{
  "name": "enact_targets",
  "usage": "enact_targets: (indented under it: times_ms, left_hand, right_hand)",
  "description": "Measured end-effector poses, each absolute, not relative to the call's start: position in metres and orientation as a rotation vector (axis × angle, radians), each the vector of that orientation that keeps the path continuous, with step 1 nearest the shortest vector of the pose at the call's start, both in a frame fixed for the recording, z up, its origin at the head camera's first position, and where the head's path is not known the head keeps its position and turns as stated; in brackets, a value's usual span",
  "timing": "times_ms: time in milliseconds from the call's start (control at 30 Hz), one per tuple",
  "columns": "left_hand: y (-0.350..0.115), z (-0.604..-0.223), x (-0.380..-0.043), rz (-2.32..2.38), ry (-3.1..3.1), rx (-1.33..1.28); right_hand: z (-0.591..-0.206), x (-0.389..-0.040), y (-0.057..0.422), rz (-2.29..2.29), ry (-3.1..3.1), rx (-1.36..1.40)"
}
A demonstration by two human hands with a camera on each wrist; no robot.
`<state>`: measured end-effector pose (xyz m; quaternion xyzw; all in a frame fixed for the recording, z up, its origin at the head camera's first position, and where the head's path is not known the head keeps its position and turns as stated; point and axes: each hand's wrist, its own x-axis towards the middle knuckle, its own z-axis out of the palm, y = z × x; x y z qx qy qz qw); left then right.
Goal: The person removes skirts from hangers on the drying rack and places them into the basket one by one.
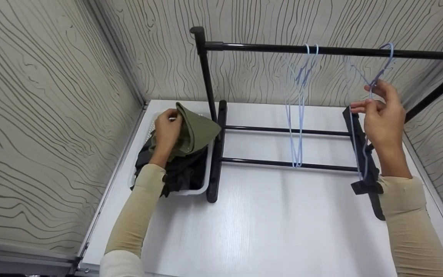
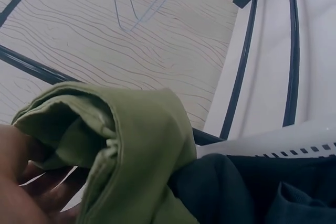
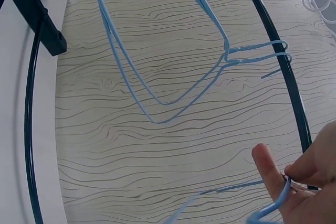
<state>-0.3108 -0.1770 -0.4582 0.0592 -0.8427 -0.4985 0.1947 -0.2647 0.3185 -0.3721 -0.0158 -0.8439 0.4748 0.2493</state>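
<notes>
My left hand (image 1: 167,129) grips an olive green garment (image 1: 202,129) by its folded edge, above the white basket (image 1: 206,181) at the left. In the left wrist view the green cloth (image 2: 152,140) bends over in a thick fold beside the fingers. Dark clothes (image 1: 185,173) fill the basket beneath it. At the right, my right hand (image 1: 387,111) pinches a light blue wire hanger (image 1: 365,154) just below its neck, with the hook still over the black rail (image 1: 260,47). The right wrist view shows thumb and finger meeting on the wire.
More blue hangers (image 1: 300,115) hang near the middle of the rail. The black rack stands on a white table (image 1: 267,223), its left foot (image 1: 214,173) right beside the basket. Two low crossbars (image 1: 283,130) join its feet. Wood-patterned panels (image 1: 44,115) enclose the table.
</notes>
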Motion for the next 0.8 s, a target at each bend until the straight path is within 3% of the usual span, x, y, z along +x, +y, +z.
enact_targets:
  times_ms: [800]
  left_hand:
    - [-0.198,-0.504,-0.312,-1.258,-2.66,0.378]
  right_hand:
    - [-0.383,-0.267,0.321,1.245,-2.373,-0.075]
